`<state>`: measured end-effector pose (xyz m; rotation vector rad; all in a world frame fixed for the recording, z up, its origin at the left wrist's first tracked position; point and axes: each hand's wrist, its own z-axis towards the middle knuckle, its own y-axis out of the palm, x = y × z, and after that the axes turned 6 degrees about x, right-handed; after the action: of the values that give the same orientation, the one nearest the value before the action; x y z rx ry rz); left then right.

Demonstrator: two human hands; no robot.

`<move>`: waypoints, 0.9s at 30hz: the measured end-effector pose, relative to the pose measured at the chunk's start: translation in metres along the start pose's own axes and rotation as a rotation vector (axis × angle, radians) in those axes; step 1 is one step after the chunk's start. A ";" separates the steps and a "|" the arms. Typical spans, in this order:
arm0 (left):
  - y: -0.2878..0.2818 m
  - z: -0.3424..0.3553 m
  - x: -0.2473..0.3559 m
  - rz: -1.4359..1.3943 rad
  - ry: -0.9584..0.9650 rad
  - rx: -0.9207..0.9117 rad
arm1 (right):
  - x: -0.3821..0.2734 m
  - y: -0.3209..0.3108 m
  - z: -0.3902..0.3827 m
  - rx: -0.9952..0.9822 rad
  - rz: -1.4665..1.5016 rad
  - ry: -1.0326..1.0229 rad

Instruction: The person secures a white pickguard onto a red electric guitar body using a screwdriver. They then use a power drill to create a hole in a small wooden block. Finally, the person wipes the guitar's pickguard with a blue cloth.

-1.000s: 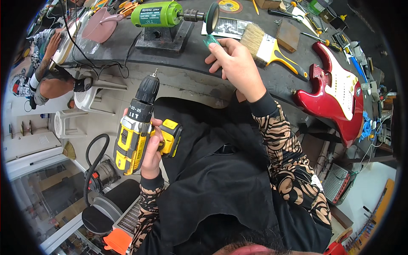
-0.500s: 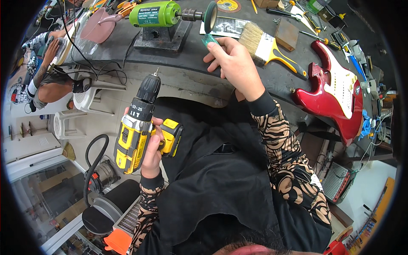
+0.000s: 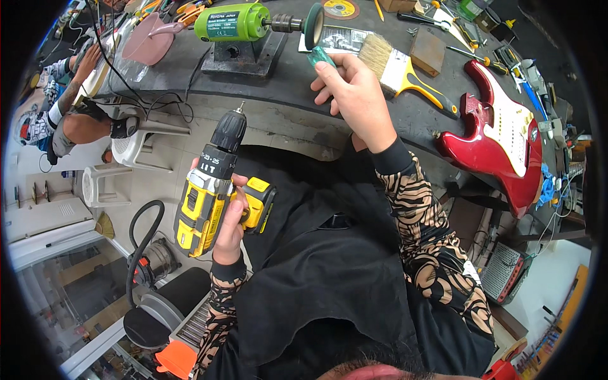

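Observation:
A yellow and black cordless drill (image 3: 206,202) points its small bit upward above my lap; my left hand (image 3: 229,231) grips it by the handle. My right hand (image 3: 351,101), raised at the bench edge, pinches a small translucent green piece (image 3: 320,57) between thumb and fingers. That piece is just below the round pad (image 3: 313,26) on the spindle of a green bench machine (image 3: 231,23). To the right of my fingers lie a wide paintbrush (image 3: 372,57) and a wooden block (image 3: 427,50). A red guitar body with white pickguard (image 3: 465,149) lies at the right.
The dark bench (image 3: 164,79) holds a pink dustpan-like container (image 3: 142,44), cables, a disc and many tools. Another person (image 3: 79,126) works at the far left beside white plastic stools (image 3: 104,187). A vacuum (image 3: 155,269) and black seat (image 3: 164,316) are lower left.
My left hand and the drill have shifted slightly rightward. My right hand and the green piece have edged right and up. The other person's hand at the left has moved.

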<state>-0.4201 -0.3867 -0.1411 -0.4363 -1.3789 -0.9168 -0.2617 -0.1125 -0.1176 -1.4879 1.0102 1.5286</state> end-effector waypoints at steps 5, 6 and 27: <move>0.001 -0.004 -0.001 0.052 0.000 0.008 | -0.030 -0.019 -0.006 0.113 -0.024 -0.113; 0.001 -0.002 -0.001 0.057 0.005 -0.010 | -0.043 -0.027 0.000 0.157 -0.065 -0.183; 0.053 0.081 -0.058 0.268 0.237 -0.149 | -0.002 0.011 -0.039 -0.403 0.061 -0.053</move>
<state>-0.4276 -0.2770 -0.1688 -0.5907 -1.0128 -0.8232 -0.2564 -0.1530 -0.1153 -1.6867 0.7493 1.8868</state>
